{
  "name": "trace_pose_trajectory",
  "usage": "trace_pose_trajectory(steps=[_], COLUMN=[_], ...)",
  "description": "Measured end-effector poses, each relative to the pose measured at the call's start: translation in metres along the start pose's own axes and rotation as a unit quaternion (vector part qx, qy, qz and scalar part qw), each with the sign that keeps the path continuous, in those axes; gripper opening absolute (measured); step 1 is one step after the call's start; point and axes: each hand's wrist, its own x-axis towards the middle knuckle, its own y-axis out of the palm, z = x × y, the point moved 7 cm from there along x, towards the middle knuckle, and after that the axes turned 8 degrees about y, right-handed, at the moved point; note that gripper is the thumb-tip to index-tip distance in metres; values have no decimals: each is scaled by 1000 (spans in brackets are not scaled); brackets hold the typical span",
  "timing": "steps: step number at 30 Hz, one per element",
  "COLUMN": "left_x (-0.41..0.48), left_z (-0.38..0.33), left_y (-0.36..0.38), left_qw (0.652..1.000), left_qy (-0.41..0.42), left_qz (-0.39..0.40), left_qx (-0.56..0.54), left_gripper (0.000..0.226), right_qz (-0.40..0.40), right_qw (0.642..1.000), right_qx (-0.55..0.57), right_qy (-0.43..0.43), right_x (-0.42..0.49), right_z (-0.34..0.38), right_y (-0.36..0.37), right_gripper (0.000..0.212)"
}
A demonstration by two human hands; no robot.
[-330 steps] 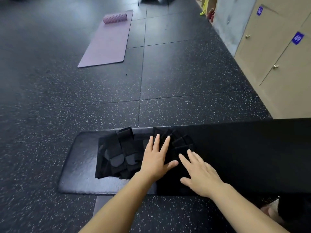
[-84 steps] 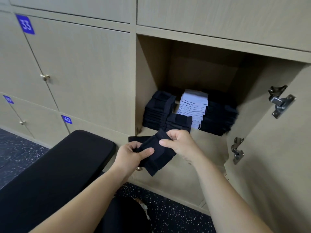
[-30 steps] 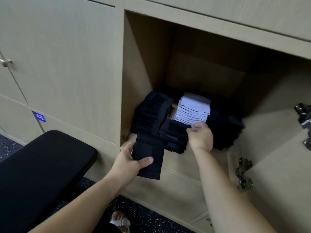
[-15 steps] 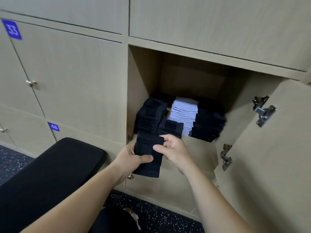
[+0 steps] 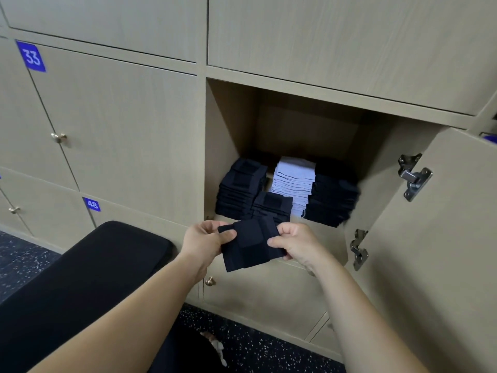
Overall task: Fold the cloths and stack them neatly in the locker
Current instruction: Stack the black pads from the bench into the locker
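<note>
The folded cloth (image 5: 250,243) is a small, thick rectangle of matte black fabric with a raised band running down its middle. It hangs in the air just in front of the open locker (image 5: 228,130), below the lip of its floor. The left hand (image 5: 204,239) pinches the cloth's left edge between thumb and curled fingers. The right hand (image 5: 295,243) pinches the right edge in the same way, thumb on the front face.

Inside the locker, four stacks of folded cloths sit on its floor. A tall black stack (image 5: 240,187) stands against the left wall, and a shorter black stack (image 5: 273,207) sits at the front. A pale lilac stack (image 5: 293,181) with thin, crisp layers stands behind that. A dark stack (image 5: 333,200) fills the right side, its edges blurred.

The locker is of light, wood-grain laminate board, plain and square. Its door (image 5: 443,238) stands swung out to the right on two metal hinges (image 5: 414,176). Closed doors surround the locker, with small round brass knobs (image 5: 58,137).

Left of the locker and lower lies a black padded bench (image 5: 80,278) with a rounded end. Below the locker the floor (image 5: 269,348) is black rubber with white specks.

Left of the locker, blue tags with white numerals read "33" (image 5: 31,57) and "48" (image 5: 92,204).
</note>
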Motion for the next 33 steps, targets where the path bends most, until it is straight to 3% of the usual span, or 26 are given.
trace_pose_trajectory(steps=[5, 7, 10, 15, 21, 28, 33], left_x=[20, 29, 43, 76, 109, 128, 132], left_z=[8, 12, 15, 13, 20, 30, 43], left_y=[21, 32, 45, 60, 70, 84, 92], left_qw=[1000, 1000, 999, 979, 928, 841, 806], left_qy=[1, -4, 1, 73, 139, 246, 271], left_qz=[-15, 2, 19, 39, 83, 101, 137], left_qx=[-21, -4, 46, 185, 335, 472, 508], left_gripper=[7, 19, 22, 38, 52, 62, 64], right_qz=[-67, -110, -170, -217, -229, -216, -224], right_qw=[993, 985, 964, 928, 916, 923, 959], right_qx=[92, 132, 203, 298, 321, 306, 162], right_qy=[-13, -2, 24, 57, 76, 87, 57], right_x=[15, 29, 53, 94, 139, 172, 180], right_z=[-11, -18, -27, -28, -25, -36, -42], right_y=[-17, -29, -45, -65, -73, -67, -63], right_gripper=[15, 16, 27, 8, 28, 25, 8])
